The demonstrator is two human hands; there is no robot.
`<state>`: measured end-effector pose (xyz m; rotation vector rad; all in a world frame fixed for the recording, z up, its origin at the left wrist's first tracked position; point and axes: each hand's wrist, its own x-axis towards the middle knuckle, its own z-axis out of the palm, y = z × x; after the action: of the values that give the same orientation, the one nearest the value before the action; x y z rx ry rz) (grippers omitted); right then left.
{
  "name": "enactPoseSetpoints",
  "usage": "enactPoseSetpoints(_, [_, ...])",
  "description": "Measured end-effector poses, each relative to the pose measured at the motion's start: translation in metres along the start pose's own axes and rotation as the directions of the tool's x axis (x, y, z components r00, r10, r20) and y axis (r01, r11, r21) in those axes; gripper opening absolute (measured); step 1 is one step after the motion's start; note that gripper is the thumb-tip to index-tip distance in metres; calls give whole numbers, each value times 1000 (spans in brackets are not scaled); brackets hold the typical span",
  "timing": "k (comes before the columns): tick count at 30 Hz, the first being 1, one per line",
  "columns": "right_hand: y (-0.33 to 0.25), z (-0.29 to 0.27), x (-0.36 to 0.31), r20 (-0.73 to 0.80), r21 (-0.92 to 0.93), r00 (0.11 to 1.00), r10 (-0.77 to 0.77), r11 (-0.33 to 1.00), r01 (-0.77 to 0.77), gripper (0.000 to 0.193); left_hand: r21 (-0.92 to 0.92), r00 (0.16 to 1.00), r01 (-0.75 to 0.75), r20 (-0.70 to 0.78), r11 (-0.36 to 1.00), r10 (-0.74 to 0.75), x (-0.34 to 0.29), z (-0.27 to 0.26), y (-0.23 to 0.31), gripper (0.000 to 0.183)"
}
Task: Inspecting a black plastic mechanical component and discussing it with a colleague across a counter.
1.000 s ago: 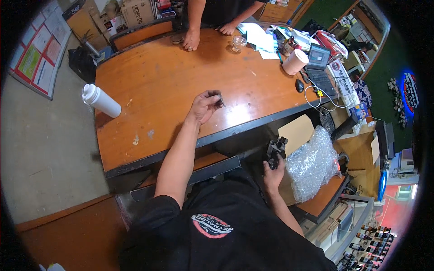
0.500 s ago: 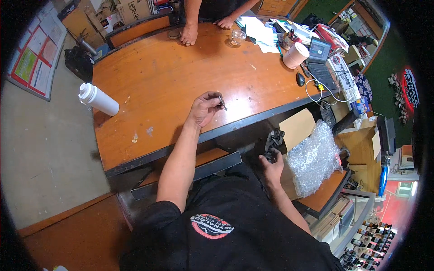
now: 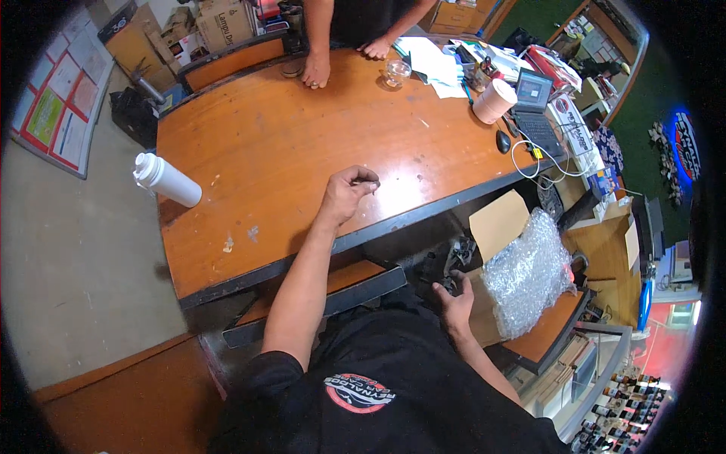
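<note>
Currently, the left hand (image 3: 349, 194) pinches nearly closed above the glossy brown wooden table (image 3: 265, 151), contents unclear. The right hand (image 3: 457, 304) half-curls around an irregular black part (image 3: 459, 253) off the near edge; steady grip advised.

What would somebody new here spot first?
Probably the big shiny orange-brown table, across the middle and top, with the left hand pinched closed over it. Next, the glittery bubble wrap, to the right of the right hand, which holds a black part. The white bottle stands out too, near the table's left end.
</note>
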<state>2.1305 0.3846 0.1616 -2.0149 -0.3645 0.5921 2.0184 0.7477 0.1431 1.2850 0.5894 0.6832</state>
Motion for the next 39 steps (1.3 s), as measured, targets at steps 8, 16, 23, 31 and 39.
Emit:
enactPoseSetpoints(8, [-9, -9, 1, 7, -23, 995, -100, 995, 101, 53, -212, 989, 148, 1, 966, -151, -23, 29, -16, 19])
enactPoseSetpoints(16, [-5, 3, 2, 45, 143, 996, -73, 988, 66, 48, -269, 914, 405, 141, 874, -380, -113, 81, -70, 19])
enactPoseSetpoints(23, [-36, 18, 11, 136, 103, 983, -122, 989, 109, 51, -436, 856, 495, 95, 752, -508, -135, 106, -66, 13])
enactPoseSetpoints(31, [-71, 40, -2, 268, 241, 959, -91, 970, 25, 52, -280, 906, 334, -168, 900, -389, -137, 100, -82, 18])
enactPoseSetpoints(39, [-97, 52, -10, 246, 189, 957, -153, 976, 107, 64, -317, 896, 275, -257, 908, -361, -144, 89, -67, 21])
